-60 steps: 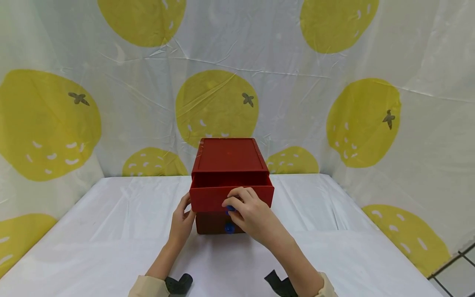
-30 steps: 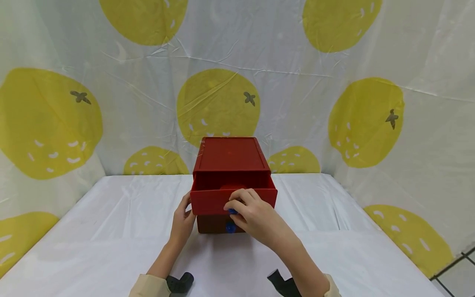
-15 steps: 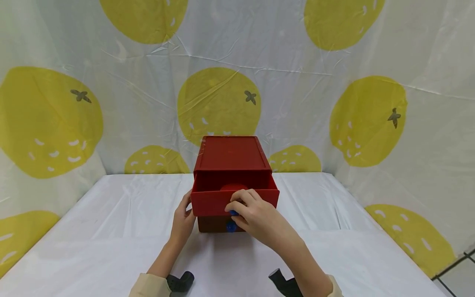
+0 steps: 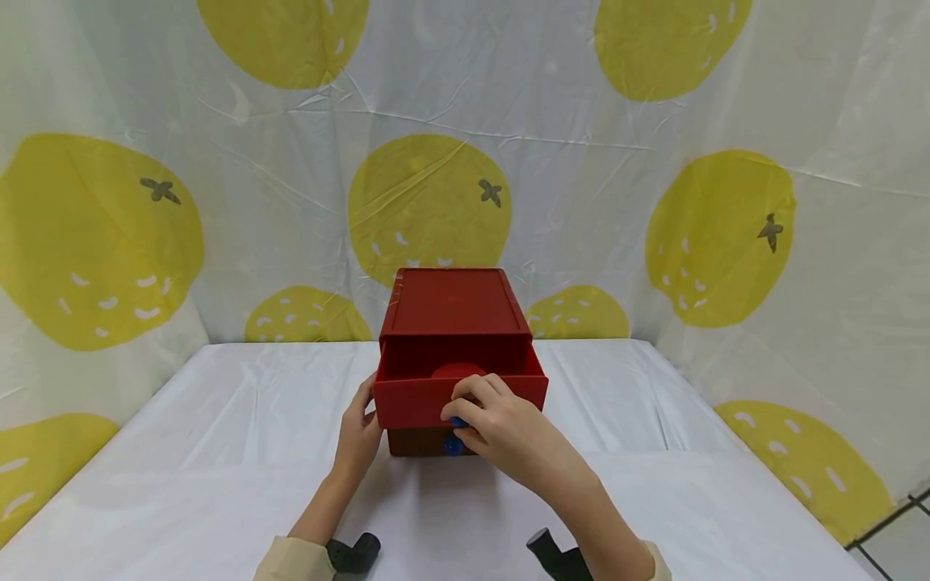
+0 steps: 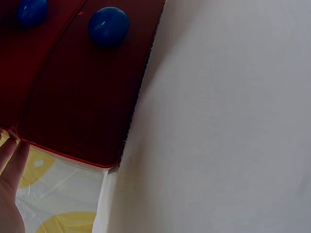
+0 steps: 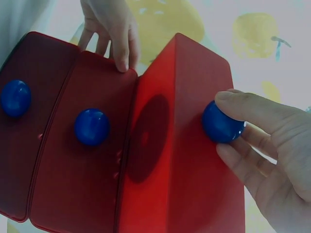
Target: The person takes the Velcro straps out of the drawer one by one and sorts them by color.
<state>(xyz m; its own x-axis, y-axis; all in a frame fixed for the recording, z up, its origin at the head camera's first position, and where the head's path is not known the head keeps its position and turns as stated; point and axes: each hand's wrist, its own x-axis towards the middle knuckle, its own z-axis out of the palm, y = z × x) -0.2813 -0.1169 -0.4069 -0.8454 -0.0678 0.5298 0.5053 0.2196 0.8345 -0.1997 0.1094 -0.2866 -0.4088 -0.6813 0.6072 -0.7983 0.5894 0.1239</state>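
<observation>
A red drawer cabinet (image 4: 458,300) stands mid-table, its top drawer (image 4: 414,403) pulled partway out. Between thumb and fingers, my right hand (image 4: 504,432) pinches that drawer's blue knob (image 6: 221,121). My left hand (image 4: 356,436) rests against the cabinet's left side, fingers fairly straight and at the edge of the front. Inside the drawer, a round red object (image 4: 458,370) shows partly behind the front panel. From below, in the right wrist view, a dark round shape appears on the drawer's underside. Two lower drawers stay closed, each with a blue knob (image 6: 92,127).
White cloth covers the table (image 4: 240,436). A white curtain (image 4: 567,186) with yellow fruit prints hangs behind and at both sides. Black bands (image 4: 353,553) show by the wrists, at the near side. Floor tiles (image 4: 901,532) appear at lower right.
The top drawer has come farther out toward me with my right hand on its knob, and the round red object inside has come into view. My left hand stays against the cabinet's side.
</observation>
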